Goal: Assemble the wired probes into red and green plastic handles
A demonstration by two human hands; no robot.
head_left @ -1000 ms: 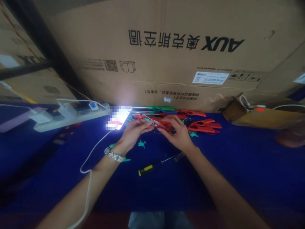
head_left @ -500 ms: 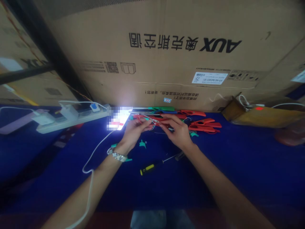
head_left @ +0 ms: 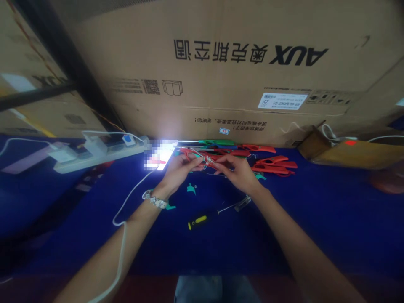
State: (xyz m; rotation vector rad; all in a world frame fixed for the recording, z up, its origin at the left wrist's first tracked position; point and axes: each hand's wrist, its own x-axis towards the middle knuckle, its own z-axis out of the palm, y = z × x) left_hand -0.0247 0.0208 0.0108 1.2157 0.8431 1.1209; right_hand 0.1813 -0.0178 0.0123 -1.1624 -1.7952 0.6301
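Note:
In the head view, my left hand (head_left: 181, 169) and my right hand (head_left: 240, 171) face each other, fingertips pinched. Between them is a small white part (head_left: 209, 160) with a thin wire; both hands grip it, its details too small to make out. Behind and around the fingers lie red lighters (head_left: 274, 160) with long handles and green ones (head_left: 217, 142), some with metal stems pointing left. Below the hands rests a black-and-yellow screwdriver (head_left: 198, 221), its tip towards a small clear piece (head_left: 243, 203). A green trigger-like piece (head_left: 191, 188) lies nearer my left wrist.
A bright phone (head_left: 162, 155) with a white cable (head_left: 121, 252) lies beside my left hand; the cable runs over my left forearm. Further left is a power strip (head_left: 104, 156) with chargers. A large carton (head_left: 221, 25) stands behind. At right is an open cardboard box (head_left: 341, 155).
My hands stay together in nearly the same place. The small white part has turned slightly, and my right fingers have drawn in around its end. The whole view has shifted a little.

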